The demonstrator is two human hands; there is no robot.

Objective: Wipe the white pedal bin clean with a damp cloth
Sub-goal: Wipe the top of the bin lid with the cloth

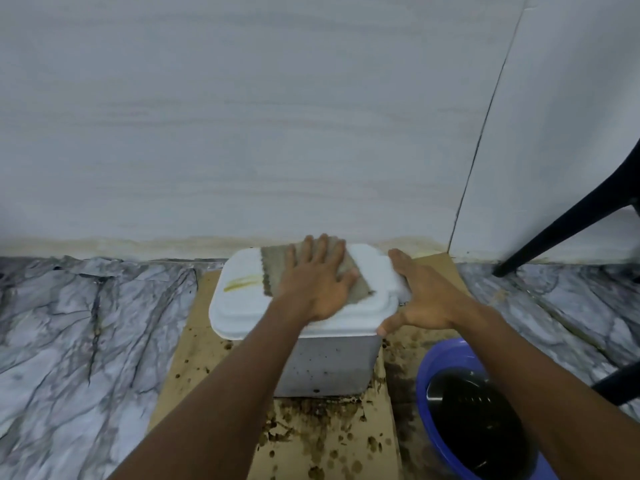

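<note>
From the head view, the white pedal bin (329,362) stands on a sheet of brown cardboard (194,327) laid on the marble-patterned floor (86,323), close against the pale wall (242,116). Its lid (242,303) is shut, white and stepped, with rounded corners and a yellowish streak (242,281) across its left part. The front face below is greyer and dotted with small dark specks. The left hand (318,282) lies flat, fingers straight and spread, pressing a grey-brown cloth (273,271) onto the far middle of the lid. The right hand (426,299) rests open on the lid's right edge, fingers extended along it and thumb touching the near right corner; it grasps nothing. The cardboard in front of the bin is spattered with dark brown spots. Just right of the bin sits a blue basin (424,368) holding dark water (478,420), and black chair legs (568,223) stand at the right.
</note>
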